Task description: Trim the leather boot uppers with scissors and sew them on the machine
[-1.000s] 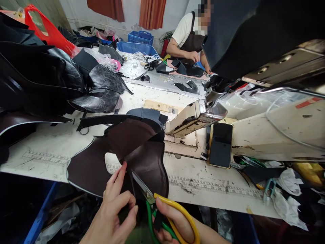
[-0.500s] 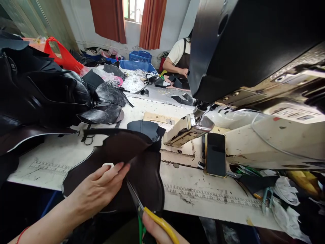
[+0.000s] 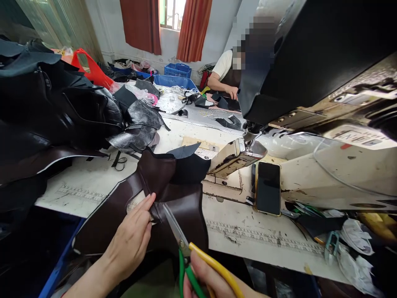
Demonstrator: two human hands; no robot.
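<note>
A dark brown leather piece (image 3: 182,207) with a black lining flap (image 3: 190,169) lies spread over the table's front edge. My left hand (image 3: 130,231) is closed on it near a cut-out through which the pale tabletop shows; the fingertips rest on top of the leather and the thumb is hidden. My right hand (image 3: 206,271) grips scissors (image 3: 182,244) with one yellow and one green handle. Their blades look nearly together, and the tips lie over the leather just right of my left fingertips.
A sewing machine (image 3: 237,155) stands beyond the leather, its dark head above right. A phone (image 3: 268,188) lies beside its base. Black leather pieces (image 3: 77,107) are heaped at left. Scraps (image 3: 353,236) lie at right. A co-worker's arm (image 3: 221,85) shows at the back.
The raised brown leather has been laid flatter, showing its smooth face and the cut-out. The scissors have shifted slightly right, with more of the blades visible. The view has turned a little left.
</note>
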